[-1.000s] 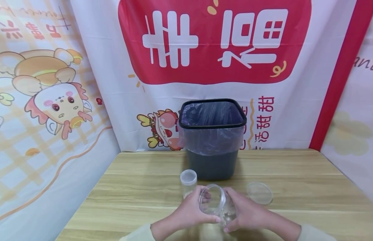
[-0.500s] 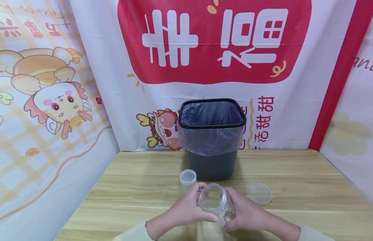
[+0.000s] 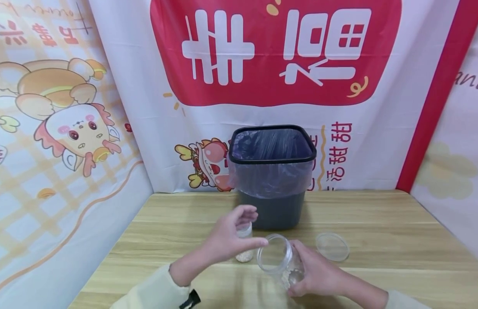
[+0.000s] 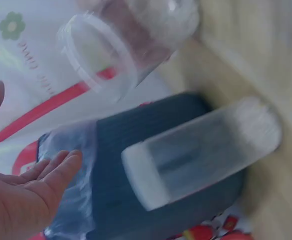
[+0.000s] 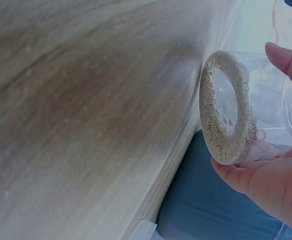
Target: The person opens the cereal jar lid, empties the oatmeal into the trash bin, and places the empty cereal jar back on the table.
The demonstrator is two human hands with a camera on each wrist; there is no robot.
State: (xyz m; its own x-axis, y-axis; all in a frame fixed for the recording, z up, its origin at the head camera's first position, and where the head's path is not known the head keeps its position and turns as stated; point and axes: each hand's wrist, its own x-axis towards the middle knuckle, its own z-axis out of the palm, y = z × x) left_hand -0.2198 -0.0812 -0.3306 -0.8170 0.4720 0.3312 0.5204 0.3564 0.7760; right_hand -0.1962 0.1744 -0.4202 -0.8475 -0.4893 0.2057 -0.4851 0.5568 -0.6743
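My right hand (image 3: 314,270) grips a clear wide-mouthed jar (image 3: 287,267), tilted with its uncovered mouth toward the left. Rice-like grains (image 5: 219,127) gather around the jar's base in the right wrist view. Holding nothing, my left hand (image 3: 227,236) hovers left of the jar, its thumb spread away from loosely bent fingers. Beside it stands a slim clear container (image 4: 195,155) with a whitish cap and pale grains at the bottom. In the head view that hand partly covers the container's upper part.
A dark bin (image 3: 275,212) lined with a clear plastic bag stands behind the hands, near the table's back edge. To the right of the jar, a clear round lid (image 3: 333,246) lies flat on the wooden table (image 3: 378,240). Printed cloths hang behind and at both sides.
My left hand has let go of the jar and moved up and left toward the slim container. My right hand still holds the tilted jar in nearly the same place.
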